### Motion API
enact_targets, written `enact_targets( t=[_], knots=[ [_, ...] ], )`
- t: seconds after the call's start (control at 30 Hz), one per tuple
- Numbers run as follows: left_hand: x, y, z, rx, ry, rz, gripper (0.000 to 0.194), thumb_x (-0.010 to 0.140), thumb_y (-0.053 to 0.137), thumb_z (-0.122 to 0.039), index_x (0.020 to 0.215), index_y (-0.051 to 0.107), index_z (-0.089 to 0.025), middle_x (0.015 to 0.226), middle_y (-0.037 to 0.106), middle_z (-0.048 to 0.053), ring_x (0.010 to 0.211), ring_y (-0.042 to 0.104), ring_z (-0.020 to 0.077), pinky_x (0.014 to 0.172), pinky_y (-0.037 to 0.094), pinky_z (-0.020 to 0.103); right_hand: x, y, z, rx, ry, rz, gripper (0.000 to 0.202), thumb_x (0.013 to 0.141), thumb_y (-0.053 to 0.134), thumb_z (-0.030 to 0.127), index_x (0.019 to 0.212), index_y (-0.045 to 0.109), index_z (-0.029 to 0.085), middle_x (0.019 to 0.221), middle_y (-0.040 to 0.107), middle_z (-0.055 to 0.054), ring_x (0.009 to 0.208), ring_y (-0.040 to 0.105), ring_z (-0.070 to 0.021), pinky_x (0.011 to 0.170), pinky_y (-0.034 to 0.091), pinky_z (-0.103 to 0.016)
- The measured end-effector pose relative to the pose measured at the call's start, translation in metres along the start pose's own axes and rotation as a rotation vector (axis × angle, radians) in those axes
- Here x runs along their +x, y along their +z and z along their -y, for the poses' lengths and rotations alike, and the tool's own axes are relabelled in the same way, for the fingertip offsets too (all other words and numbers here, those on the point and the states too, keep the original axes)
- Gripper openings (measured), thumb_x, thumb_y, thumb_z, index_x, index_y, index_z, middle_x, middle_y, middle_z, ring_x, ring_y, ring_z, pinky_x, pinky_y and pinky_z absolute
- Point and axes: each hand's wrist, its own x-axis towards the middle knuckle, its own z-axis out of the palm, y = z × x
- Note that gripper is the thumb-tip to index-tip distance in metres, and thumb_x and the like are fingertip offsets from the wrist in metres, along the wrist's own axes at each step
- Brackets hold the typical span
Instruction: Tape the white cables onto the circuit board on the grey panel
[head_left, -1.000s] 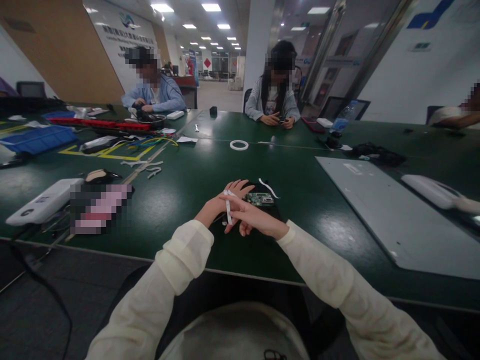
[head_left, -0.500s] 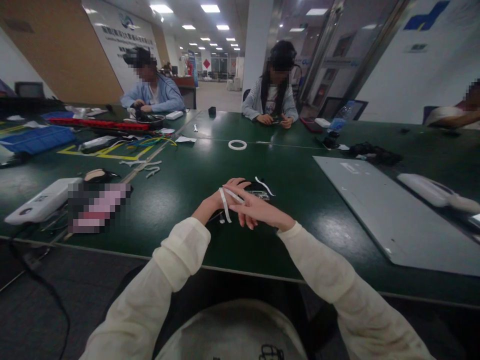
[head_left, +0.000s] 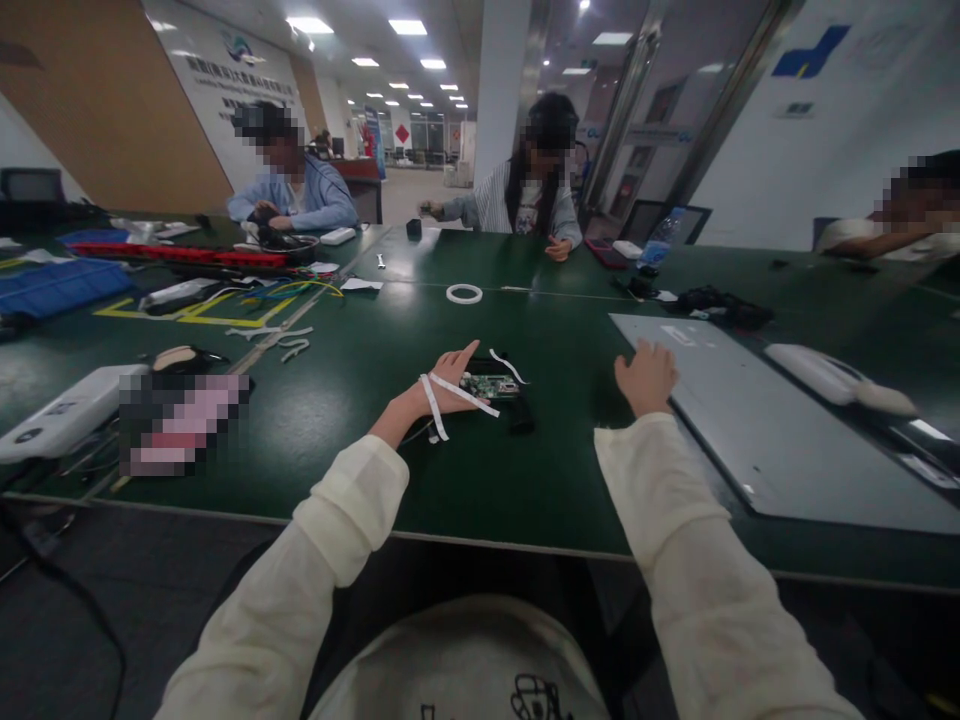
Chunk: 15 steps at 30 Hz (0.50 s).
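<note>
My left hand (head_left: 444, 388) lies at the left edge of a small green circuit board (head_left: 491, 387) in a dark casing. Its visible fingers are stretched out, and its thumb is hard to make out. Two white tape strips (head_left: 465, 396) cross the back of this hand; one reaches over the board's near edge. Another narrow white strip (head_left: 510, 366) curls at the board's far side. Well to the right, my right hand (head_left: 649, 378) hovers by the left edge of a grey panel (head_left: 720, 400), fingers apart and holding nothing.
A roll of white tape (head_left: 464, 294) lies beyond the board. Grey strips (head_left: 294, 346), a white power bank (head_left: 71, 410) and a blue tray (head_left: 64, 290) are on the left. Across the table sit two people; another person is far right, past a water bottle (head_left: 660, 238).
My right hand has left the tape on my left hand and moved right, toward the grey panel. The circuit board is now uncovered. The person opposite has stretched an arm out sideways.
</note>
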Motion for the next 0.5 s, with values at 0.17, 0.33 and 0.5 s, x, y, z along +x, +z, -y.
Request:
enact_targets(
  t=[0.17, 0.33, 0.5],
  knots=[
    [-0.004, -0.006, -0.006, 0.0, -0.041, 0.055, 0.108, 0.067, 0.063, -0.061, 0.146, 0.003, -0.017, 0.139, 0.036, 0.017, 0.128, 0.034, 0.0343, 0.104, 0.03, 0.05, -0.003, 0.019, -0.019, -0.12, 0.093, 0.153, 0.045, 0.086, 0.04, 0.034, 0.119, 0.05, 0.006, 0.117, 0.051, -0.025, 0.116, 0.042, -0.0357, 0.091, 0.033, -0.054],
    [-0.005, -0.009, -0.009, 0.026, -0.044, 0.11, 0.108, 0.067, 0.063, -0.06, 0.146, 0.005, -0.014, 0.143, 0.03, 0.02, 0.132, 0.03, 0.0342, 0.106, 0.028, 0.049, 0.001, 0.021, -0.019, -0.112, -0.012, 0.187, 0.049, 0.086, 0.04, 0.032, 0.127, 0.045, 0.006, 0.119, 0.053, -0.022, 0.114, 0.046, -0.0308, 0.092, 0.036, -0.044],
    [-0.005, -0.009, -0.01, 0.057, -0.04, 0.107, 0.109, 0.064, 0.066, -0.06, 0.145, 0.008, -0.015, 0.147, 0.024, 0.019, 0.135, 0.025, 0.0337, 0.107, 0.028, 0.048, 0.001, 0.019, -0.019, -0.102, -0.009, 0.188, 0.052, 0.086, 0.041, 0.035, 0.128, 0.046, 0.005, 0.118, 0.055, -0.021, 0.112, 0.049, -0.0304, 0.091, 0.038, -0.041]
  ],
)
